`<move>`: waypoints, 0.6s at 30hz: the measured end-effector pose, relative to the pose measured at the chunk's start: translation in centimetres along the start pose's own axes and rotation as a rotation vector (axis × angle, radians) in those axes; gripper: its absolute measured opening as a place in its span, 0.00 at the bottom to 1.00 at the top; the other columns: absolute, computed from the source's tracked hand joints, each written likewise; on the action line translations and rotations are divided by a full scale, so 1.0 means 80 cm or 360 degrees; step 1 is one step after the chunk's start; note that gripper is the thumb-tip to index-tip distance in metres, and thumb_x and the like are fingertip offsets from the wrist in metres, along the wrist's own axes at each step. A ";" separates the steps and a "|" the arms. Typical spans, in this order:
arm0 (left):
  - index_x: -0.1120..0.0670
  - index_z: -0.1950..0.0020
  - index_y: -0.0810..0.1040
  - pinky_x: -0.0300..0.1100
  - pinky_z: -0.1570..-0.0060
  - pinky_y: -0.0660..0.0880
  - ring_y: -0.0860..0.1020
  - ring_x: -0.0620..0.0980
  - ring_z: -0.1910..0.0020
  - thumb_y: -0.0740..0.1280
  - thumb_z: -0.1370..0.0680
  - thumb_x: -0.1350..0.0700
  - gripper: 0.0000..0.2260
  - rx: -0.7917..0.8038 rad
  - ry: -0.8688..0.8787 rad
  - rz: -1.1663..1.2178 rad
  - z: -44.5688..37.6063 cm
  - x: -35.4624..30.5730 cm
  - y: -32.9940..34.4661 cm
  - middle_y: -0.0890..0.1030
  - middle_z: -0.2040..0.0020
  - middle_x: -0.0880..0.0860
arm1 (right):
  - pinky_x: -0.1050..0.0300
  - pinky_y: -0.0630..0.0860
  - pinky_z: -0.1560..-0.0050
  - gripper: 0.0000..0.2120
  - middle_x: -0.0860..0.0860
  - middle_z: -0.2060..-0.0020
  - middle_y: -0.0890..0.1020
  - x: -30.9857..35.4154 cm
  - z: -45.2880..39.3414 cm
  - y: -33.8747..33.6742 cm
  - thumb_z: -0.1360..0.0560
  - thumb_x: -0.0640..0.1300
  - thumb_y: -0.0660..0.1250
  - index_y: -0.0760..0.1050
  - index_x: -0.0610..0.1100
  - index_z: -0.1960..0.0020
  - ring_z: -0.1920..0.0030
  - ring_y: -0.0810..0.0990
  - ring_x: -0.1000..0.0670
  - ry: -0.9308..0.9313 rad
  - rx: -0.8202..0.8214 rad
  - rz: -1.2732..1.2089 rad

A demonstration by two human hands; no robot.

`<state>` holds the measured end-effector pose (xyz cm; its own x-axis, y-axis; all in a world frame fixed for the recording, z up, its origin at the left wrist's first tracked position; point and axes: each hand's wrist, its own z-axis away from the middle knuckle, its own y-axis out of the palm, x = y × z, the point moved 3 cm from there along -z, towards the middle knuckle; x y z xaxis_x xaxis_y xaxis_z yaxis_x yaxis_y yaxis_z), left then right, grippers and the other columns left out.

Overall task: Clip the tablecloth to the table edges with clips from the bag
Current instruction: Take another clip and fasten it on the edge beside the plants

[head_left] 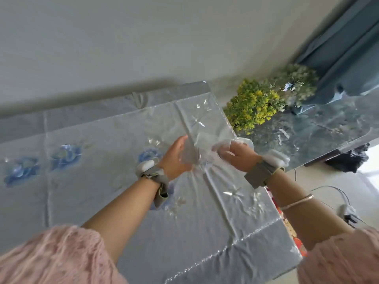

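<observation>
A shiny pale tablecloth (102,140) with blue flower prints covers the table and hangs over its right edge (272,203). Above the cloth, near that edge, both hands hold a clear plastic bag (200,154). My left hand (177,158) grips the bag's left side. My right hand (235,154) has its fingers closed on the bag's right side, which is bunched and whitish there. The bag's contents are blurred; no single clip can be made out. Both wrists carry grey straps with white devices.
A second table with a grey marbled, glossy top (320,128) stands to the right, holding yellow-green (252,103) and white artificial flowers. Blue curtains (348,48) hang behind. A dark bag (348,160) and cables (346,210) lie on the floor at the right.
</observation>
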<state>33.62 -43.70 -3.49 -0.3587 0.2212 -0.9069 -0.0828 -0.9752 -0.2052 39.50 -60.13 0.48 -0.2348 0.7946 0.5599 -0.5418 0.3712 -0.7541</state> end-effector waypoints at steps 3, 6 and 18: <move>0.59 0.29 0.59 0.47 0.41 0.72 0.73 0.59 0.37 0.63 0.25 0.66 0.26 -0.0312 -0.0319 -0.0098 -0.028 0.019 0.006 0.70 0.34 0.62 | 0.49 0.66 0.39 0.15 0.36 0.48 0.80 -0.033 -0.014 -0.016 0.22 0.41 0.57 0.76 0.31 0.49 0.44 0.75 0.40 0.0111 0.0112 0.0049; 0.63 0.32 0.61 0.34 0.75 0.72 0.79 0.44 0.72 0.61 0.23 0.64 0.20 -0.0169 -0.0493 0.0144 -0.044 0.018 0.025 0.75 0.58 0.57 | 0.62 0.64 0.52 0.12 0.43 0.56 0.79 -0.041 -0.017 -0.023 0.25 0.41 0.63 0.77 0.33 0.49 0.50 0.75 0.45 -0.0042 0.0177 0.0017; 0.59 0.53 0.80 0.32 0.69 0.70 0.73 0.46 0.68 0.65 0.24 0.57 0.07 -0.0161 -0.0500 -0.0122 -0.087 0.005 0.043 0.77 0.69 0.49 | 0.60 0.64 0.31 0.20 0.41 0.36 0.73 -0.057 -0.041 -0.017 0.27 0.34 0.64 0.67 0.32 0.36 0.43 0.75 0.59 0.0028 0.0692 -0.0170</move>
<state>39.63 -46.97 -7.10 -0.6251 0.2682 -0.7330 -0.0335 -0.9475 -0.3181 43.93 -62.71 -2.18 -0.1474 0.7720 0.6182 -0.8520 0.2184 -0.4759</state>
